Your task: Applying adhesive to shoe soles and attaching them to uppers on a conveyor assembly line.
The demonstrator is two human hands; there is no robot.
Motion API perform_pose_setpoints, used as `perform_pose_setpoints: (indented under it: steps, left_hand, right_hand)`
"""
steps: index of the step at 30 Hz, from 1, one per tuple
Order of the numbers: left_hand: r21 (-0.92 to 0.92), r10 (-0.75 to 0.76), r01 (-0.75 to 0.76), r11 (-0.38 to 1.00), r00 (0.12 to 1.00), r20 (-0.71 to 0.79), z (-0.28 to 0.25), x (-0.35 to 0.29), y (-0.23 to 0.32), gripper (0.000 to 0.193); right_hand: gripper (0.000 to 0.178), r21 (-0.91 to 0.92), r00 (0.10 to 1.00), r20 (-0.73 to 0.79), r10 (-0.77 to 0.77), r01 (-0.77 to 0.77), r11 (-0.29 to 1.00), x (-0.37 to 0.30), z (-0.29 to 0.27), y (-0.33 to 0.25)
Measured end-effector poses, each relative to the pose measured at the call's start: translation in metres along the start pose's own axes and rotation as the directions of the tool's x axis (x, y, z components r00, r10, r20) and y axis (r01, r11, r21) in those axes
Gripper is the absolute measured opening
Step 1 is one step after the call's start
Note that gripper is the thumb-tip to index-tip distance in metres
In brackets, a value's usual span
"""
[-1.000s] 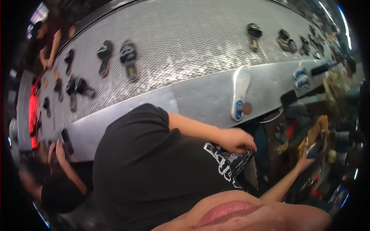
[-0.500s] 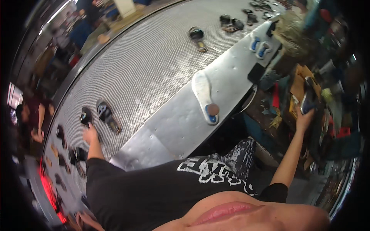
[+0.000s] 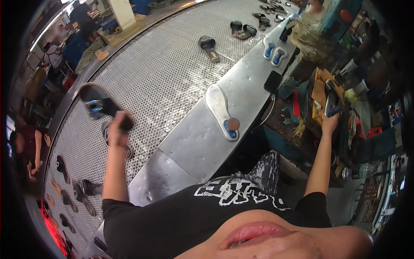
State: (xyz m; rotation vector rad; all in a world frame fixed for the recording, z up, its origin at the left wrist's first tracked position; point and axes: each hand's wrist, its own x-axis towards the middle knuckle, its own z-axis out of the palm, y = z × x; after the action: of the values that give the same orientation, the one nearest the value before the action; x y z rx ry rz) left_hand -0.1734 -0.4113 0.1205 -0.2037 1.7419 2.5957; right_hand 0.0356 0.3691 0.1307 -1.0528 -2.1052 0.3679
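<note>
In my raised left hand (image 3: 118,131) is a black slide sandal (image 3: 114,107) with a shiny strap, gripped at one end and blurred by motion. It hangs above the mesh conveyor (image 3: 146,77). A second black sandal (image 3: 129,152) lies on the mesh, largely hidden behind that hand. Far to the right, my right hand (image 3: 330,122) closes round the near end of a dark, shoe-shaped piece (image 3: 331,97). The piece rests against a brownish-yellow pad (image 3: 318,88) on a worn machine. My right fingers are partly hidden.
A metal ledge (image 3: 185,138) edges the conveyor and carries a foot-shaped plate (image 3: 216,101) with a brown knob, plus two smaller blue-and-silver plates (image 3: 279,56). More sandals (image 3: 82,196) lie at the left; others (image 3: 243,30) lie farther up. Another person (image 3: 32,146) stands at far left.
My left hand has lifted the sandal from the mesh and swung it up and right. My right hand keeps its hold on the dark piece, and the whole view has shifted slightly.
</note>
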Motion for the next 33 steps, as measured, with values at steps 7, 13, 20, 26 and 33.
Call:
perform_pose_setpoints:
  steps: [7,13,20,26,33]
  left_hand:
    - [0.007,-0.364,0.859,0.512,0.209,0.908,0.184,-0.112,-0.088,0.07]
    - [-0.097,-0.222,0.91,0.404,0.201,0.954,0.245,-0.174,-0.111,0.063]
    - [-0.089,-0.334,0.95,0.298,0.191,0.923,0.281,-0.152,-0.121,0.053]
    - [-0.433,-0.304,0.628,0.647,0.733,0.608,0.29,-0.046,-0.09,0.043]
    - [0.061,-0.23,0.239,0.969,0.783,0.578,0.313,-0.141,-0.113,0.046]
  right_hand:
    - [0.06,0.235,0.997,-0.011,-0.081,0.081,0.969,-0.064,-0.022,-0.01]
    - [0.058,0.739,0.989,0.105,-0.105,-0.007,0.674,-0.198,-0.07,-0.093]
    - [0.055,0.858,0.902,0.363,-0.233,-0.227,0.46,-0.276,-0.071,-0.2]
    - [0.057,0.846,0.774,0.257,-0.578,0.109,0.522,-0.276,-0.089,-0.181]
    - [0.056,0.828,0.743,0.31,-0.593,0.096,0.553,-0.29,-0.099,-0.167]
